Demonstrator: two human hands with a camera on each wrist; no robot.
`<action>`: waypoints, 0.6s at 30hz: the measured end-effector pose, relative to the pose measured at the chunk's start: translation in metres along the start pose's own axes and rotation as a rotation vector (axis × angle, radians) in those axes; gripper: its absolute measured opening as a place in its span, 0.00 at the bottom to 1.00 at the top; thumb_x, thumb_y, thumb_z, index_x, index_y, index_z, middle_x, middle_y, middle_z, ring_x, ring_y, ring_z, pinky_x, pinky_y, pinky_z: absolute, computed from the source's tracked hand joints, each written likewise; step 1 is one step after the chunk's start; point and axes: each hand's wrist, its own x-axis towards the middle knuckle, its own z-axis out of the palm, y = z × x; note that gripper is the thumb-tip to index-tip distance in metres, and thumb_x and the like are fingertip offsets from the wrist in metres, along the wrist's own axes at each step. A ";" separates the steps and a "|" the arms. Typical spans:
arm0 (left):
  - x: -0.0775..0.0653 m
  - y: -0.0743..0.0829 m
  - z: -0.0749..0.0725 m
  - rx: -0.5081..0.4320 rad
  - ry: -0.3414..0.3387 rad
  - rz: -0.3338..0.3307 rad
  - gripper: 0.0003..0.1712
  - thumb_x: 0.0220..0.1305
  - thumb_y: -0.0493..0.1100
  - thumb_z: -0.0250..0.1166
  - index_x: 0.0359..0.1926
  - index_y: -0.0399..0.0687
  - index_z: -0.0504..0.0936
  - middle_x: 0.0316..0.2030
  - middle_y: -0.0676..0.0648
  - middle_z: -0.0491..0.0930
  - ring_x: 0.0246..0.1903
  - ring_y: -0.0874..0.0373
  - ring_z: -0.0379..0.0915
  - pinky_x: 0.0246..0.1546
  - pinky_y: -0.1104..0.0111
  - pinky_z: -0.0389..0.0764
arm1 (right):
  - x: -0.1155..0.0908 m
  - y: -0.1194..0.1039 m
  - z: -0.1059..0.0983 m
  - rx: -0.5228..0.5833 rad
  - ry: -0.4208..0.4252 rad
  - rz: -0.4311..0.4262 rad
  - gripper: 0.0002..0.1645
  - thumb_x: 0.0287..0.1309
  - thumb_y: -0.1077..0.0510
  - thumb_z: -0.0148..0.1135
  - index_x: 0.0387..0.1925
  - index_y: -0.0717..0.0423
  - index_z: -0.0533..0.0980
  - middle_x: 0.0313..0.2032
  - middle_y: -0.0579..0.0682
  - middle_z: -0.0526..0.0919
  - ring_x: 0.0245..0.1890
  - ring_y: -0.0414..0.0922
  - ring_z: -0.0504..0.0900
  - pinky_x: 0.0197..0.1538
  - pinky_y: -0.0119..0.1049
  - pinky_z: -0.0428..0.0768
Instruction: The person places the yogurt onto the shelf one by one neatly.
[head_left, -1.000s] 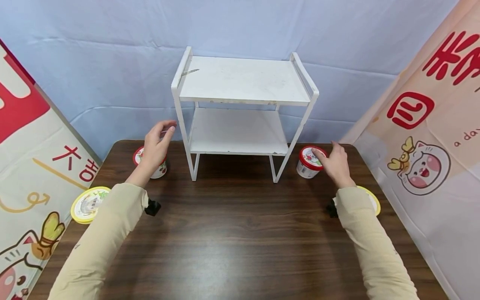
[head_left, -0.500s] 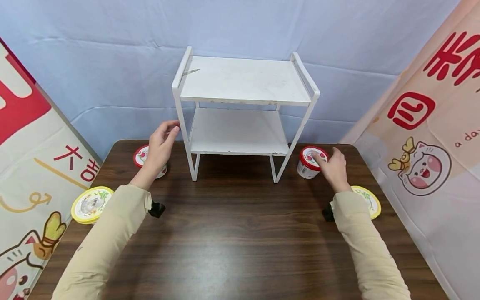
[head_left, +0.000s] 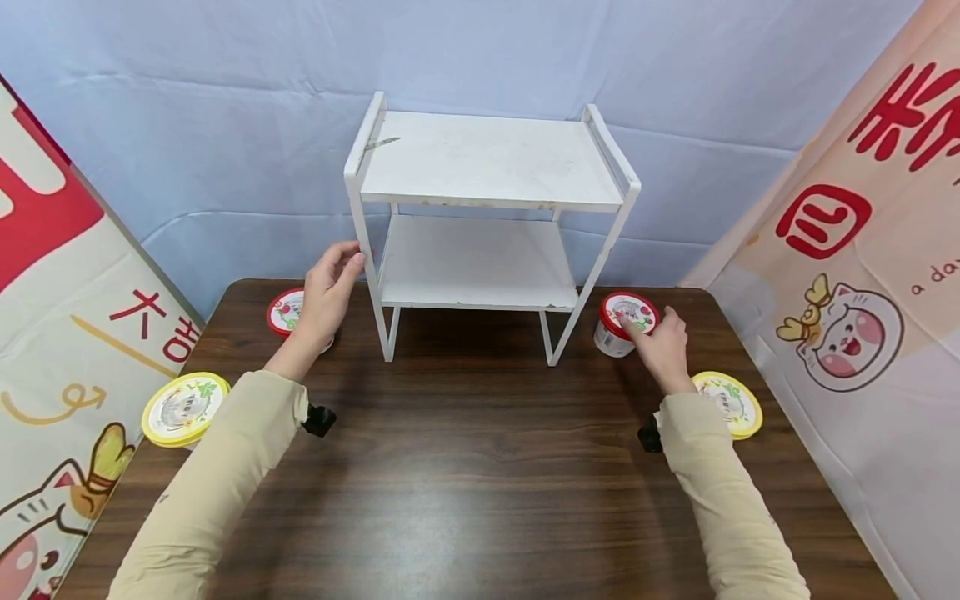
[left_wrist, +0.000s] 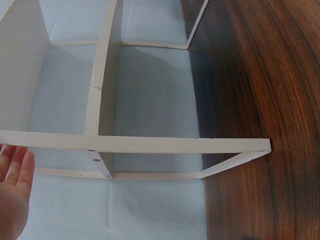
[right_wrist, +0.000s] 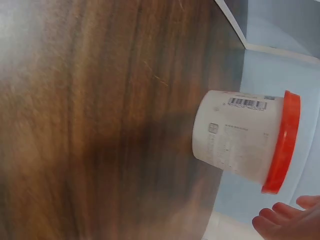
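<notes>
My left hand (head_left: pixel 324 292) is raised beside the left upright of a white two-tier shelf (head_left: pixel 480 262), its fingertips at the post; whether they touch it I cannot tell. In the left wrist view its fingers (left_wrist: pixel 16 167) show at the left edge, loosely bent, beside the white frame. Partly behind that hand stands a red-lidded tub (head_left: pixel 281 315). On the right, a second red-lidded tub (head_left: pixel 613 342) stands upright near the shelf's foot. My right hand (head_left: pixel 663 350) hovers at its lid, thumb over the rim. The right wrist view shows its fingers (right_wrist: pixel 280 215) apart from the tub.
A yellow-lidded tub (head_left: pixel 183 408) stands at the table's left edge, beside my left sleeve. Another yellow-lidded tub (head_left: pixel 731 406) is at the right, partly covered by my right sleeve. Pale blue cloth hangs behind the shelf, with printed cloths at both sides.
My left hand has moved right, closer to the shelf's left upright. My right hand has shifted slightly left and toward me near the red lid. The shelf and tubs stay put.
</notes>
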 end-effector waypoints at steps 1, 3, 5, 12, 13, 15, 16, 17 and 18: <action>0.000 0.000 0.000 -0.011 0.000 -0.003 0.17 0.67 0.36 0.49 0.51 0.26 0.70 0.46 0.31 0.74 0.41 0.68 0.70 0.47 0.76 0.69 | 0.000 0.001 0.002 0.000 0.004 0.003 0.54 0.56 0.37 0.53 0.66 0.71 0.43 0.61 0.73 0.52 0.61 0.66 0.53 0.62 0.58 0.54; 0.000 0.000 0.001 -0.037 0.000 -0.004 0.17 0.67 0.35 0.49 0.51 0.25 0.70 0.46 0.29 0.73 0.41 0.69 0.70 0.47 0.76 0.69 | -0.002 0.002 0.004 0.005 0.011 0.011 0.55 0.55 0.37 0.53 0.66 0.71 0.43 0.61 0.73 0.52 0.61 0.66 0.53 0.62 0.57 0.55; -0.001 0.000 0.002 -0.062 0.004 -0.005 0.16 0.67 0.34 0.49 0.50 0.24 0.70 0.46 0.28 0.73 0.41 0.68 0.71 0.47 0.77 0.69 | -0.003 0.004 0.007 0.008 0.025 0.019 0.55 0.54 0.38 0.54 0.66 0.71 0.43 0.60 0.73 0.54 0.61 0.66 0.54 0.62 0.57 0.55; 0.003 -0.014 0.003 -0.150 0.044 0.002 0.15 0.66 0.33 0.50 0.48 0.24 0.71 0.36 0.52 0.78 0.36 0.64 0.71 0.43 0.75 0.71 | -0.003 0.006 0.017 0.038 0.030 0.063 0.59 0.51 0.38 0.58 0.66 0.69 0.40 0.60 0.72 0.52 0.62 0.64 0.53 0.63 0.55 0.55; 0.004 -0.018 0.004 -0.162 0.048 0.008 0.14 0.66 0.33 0.50 0.47 0.24 0.71 0.35 0.55 0.78 0.36 0.64 0.71 0.43 0.74 0.71 | -0.004 0.006 0.019 0.044 0.029 0.069 0.59 0.51 0.38 0.59 0.66 0.69 0.40 0.60 0.72 0.52 0.62 0.65 0.53 0.63 0.56 0.55; 0.006 -0.025 0.005 -0.182 0.054 0.016 0.14 0.66 0.34 0.50 0.46 0.24 0.71 0.32 0.59 0.78 0.35 0.65 0.72 0.42 0.73 0.71 | -0.004 0.007 0.021 0.054 0.030 0.080 0.60 0.50 0.38 0.60 0.66 0.69 0.39 0.60 0.72 0.52 0.61 0.65 0.54 0.63 0.56 0.55; 0.007 -0.028 0.005 -0.186 0.055 0.023 0.14 0.67 0.35 0.50 0.46 0.25 0.71 0.32 0.60 0.79 0.35 0.65 0.72 0.42 0.73 0.71 | -0.004 0.007 0.023 0.062 0.030 0.086 0.60 0.50 0.39 0.61 0.66 0.69 0.39 0.60 0.72 0.52 0.61 0.65 0.53 0.63 0.56 0.54; 0.007 -0.030 0.006 -0.192 0.057 0.030 0.14 0.67 0.35 0.50 0.45 0.25 0.71 0.31 0.61 0.79 0.35 0.66 0.72 0.41 0.73 0.71 | -0.004 0.007 0.024 0.072 0.032 0.088 0.60 0.50 0.40 0.61 0.66 0.69 0.40 0.60 0.71 0.52 0.61 0.65 0.53 0.63 0.55 0.54; 0.008 -0.031 0.006 -0.195 0.060 0.038 0.14 0.67 0.35 0.51 0.45 0.25 0.71 0.31 0.62 0.79 0.34 0.66 0.73 0.41 0.74 0.71 | -0.004 0.007 0.025 0.081 0.034 0.091 0.60 0.50 0.40 0.62 0.66 0.69 0.40 0.60 0.71 0.52 0.61 0.65 0.53 0.63 0.55 0.54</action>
